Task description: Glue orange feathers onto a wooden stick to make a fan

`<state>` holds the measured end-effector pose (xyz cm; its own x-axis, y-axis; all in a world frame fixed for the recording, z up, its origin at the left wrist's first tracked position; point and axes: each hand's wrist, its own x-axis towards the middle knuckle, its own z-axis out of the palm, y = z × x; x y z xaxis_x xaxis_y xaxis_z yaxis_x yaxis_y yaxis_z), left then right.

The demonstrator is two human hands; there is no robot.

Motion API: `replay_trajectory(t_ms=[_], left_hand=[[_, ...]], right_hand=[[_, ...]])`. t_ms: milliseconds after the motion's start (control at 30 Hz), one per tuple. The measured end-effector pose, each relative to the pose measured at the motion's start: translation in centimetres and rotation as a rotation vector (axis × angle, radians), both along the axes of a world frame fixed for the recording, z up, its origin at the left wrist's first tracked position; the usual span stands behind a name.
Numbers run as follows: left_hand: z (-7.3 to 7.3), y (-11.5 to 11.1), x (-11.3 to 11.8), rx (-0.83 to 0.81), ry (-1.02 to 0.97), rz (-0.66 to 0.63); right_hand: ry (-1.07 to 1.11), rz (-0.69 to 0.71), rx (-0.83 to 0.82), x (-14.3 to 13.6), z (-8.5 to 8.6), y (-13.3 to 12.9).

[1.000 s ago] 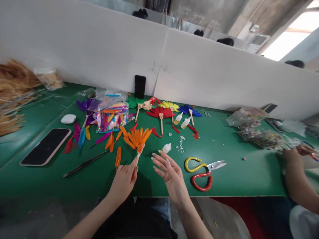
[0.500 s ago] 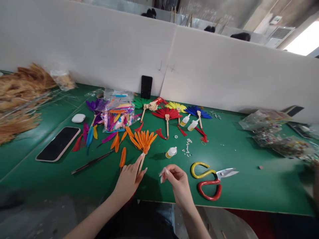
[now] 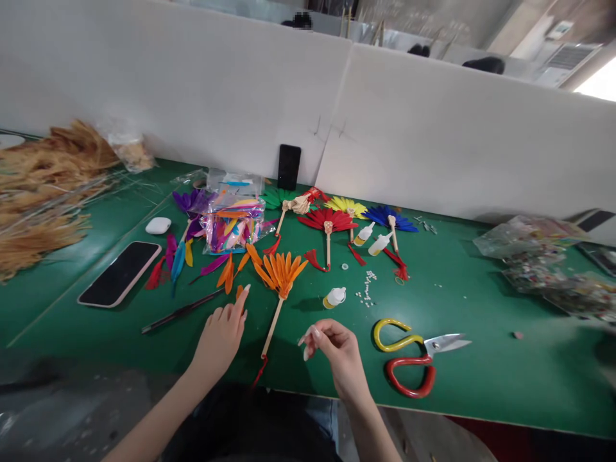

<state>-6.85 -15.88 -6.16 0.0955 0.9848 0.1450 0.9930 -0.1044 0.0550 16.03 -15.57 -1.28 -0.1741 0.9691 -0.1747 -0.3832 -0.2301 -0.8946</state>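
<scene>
An orange feather fan (image 3: 280, 276) with a pale wooden handle and a red cord at its lower end lies on the green table in front of me. Left of the handle, my left hand (image 3: 222, 337) is apart from the fan, its index finger stretched over a loose orange feather (image 3: 239, 292) that it partly hides. My right hand (image 3: 337, 351) hovers to the right of the handle with thumb and fingers pinched together; whatever they may hold is too small to make out. A small glue bottle (image 3: 333, 298) stands just beyond it, close to scattered white beads (image 3: 367, 287).
Yellow-and-red-handled scissors (image 3: 418, 359) lie at right. Farther back are red (image 3: 327, 221) and blue (image 3: 391, 218) feather fans, two more glue bottles (image 3: 380, 244) and a bag of feathers (image 3: 233, 224). A phone (image 3: 120, 274) and a dark pen-like stick (image 3: 183, 311) lie at left; bagged beads (image 3: 543, 263) at far right.
My left hand has let go of the fan's handle and moved left to the loose orange feather. The fan stays lying on the table. My right hand keeps its pinch, nearly in place.
</scene>
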Motion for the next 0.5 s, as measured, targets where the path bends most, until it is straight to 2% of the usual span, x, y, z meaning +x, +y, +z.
replay_trajectory(t_ms=[133,267,367,500], left_hand=[[-0.3,-0.1,-0.2,-0.009,0.056,-0.022],[0.2,0.1,-0.7,-0.002,-0.101,-0.021],[0.8,0.4,-1.0,0.04,-0.22,0.028],[1.1,0.7,-0.8,0.035,-0.21,0.052]], right_hand=[[0.007,-0.003,-0.009,0.0,0.3,0.2],[-0.049,0.009,-0.033,0.1,0.2,0.2],[-0.127,0.036,-0.036,0.0,-0.2,0.3],[-0.239,0.068,0.007,-0.1,-1.5,1.5]])
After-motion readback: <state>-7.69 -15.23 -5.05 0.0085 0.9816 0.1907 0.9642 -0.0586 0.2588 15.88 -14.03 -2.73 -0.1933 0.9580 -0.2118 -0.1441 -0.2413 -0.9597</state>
